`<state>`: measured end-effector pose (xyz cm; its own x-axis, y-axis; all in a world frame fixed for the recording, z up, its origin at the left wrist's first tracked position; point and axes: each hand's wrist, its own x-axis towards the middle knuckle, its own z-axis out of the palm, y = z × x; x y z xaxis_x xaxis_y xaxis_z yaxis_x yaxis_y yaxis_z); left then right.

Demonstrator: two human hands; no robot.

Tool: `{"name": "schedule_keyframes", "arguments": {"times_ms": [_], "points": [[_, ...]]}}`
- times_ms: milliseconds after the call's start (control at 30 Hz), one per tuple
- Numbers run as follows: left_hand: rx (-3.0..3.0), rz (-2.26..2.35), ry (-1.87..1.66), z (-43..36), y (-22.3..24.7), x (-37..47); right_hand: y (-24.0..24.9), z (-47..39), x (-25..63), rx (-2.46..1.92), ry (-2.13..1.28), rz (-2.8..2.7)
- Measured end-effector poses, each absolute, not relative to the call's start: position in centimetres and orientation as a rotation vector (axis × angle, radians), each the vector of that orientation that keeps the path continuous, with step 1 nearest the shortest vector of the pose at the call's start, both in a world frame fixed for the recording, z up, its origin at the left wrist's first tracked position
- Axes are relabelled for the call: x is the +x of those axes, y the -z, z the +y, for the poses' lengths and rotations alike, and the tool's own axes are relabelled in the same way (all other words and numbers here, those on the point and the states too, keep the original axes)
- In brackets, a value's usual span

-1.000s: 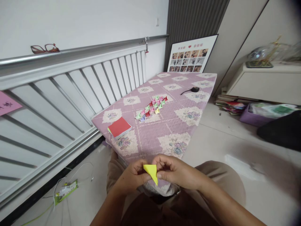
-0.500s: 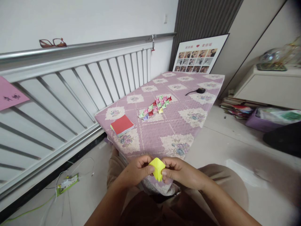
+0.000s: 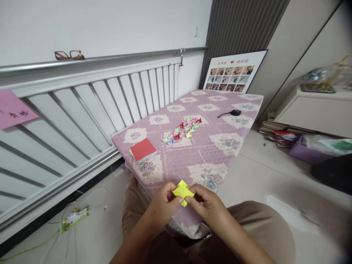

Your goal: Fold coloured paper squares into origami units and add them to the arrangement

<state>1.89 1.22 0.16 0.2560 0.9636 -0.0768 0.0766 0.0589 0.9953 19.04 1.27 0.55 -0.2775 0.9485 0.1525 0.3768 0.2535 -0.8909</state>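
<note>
Between my two hands is a small folded piece of yellow origami paper, held over the near edge of the table. My left hand pinches its left side, thumb in front and fingers behind. My right hand grips the right side the same way, and the two thumb tips nearly meet at the lower middle. The paper shows a diamond-like shape with a top point and side points. Farther off on the table lie several small folded paper pieces in pink, green, red, yellow and blue. A stack of coloured paper, red on top, lies to the left.
A floral pink cloth covers the table. A black coiled object lies at its far right. Along the left runs a white radiator with glasses on the pipe above. A power strip with cables lies on the floor.
The yellow paper has gone from a narrow kite with points hanging down to a wider, opened shape. My thumbs have come closer together at its lower middle. The view has tilted slightly upward.
</note>
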Motion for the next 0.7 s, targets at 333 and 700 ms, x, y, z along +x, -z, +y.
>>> {"name": "schedule_keyframes", "arguments": {"times_ms": [333,700], "points": [[1.003,1.070,-1.102,0.1,0.4,3.6,1.1,-0.3,17.9,-1.285,-0.875,-1.503],[1.266,1.194,-0.981,-0.2,1.9,2.9,1.6,0.0,17.8,-1.152,-1.411,-1.233]]}}
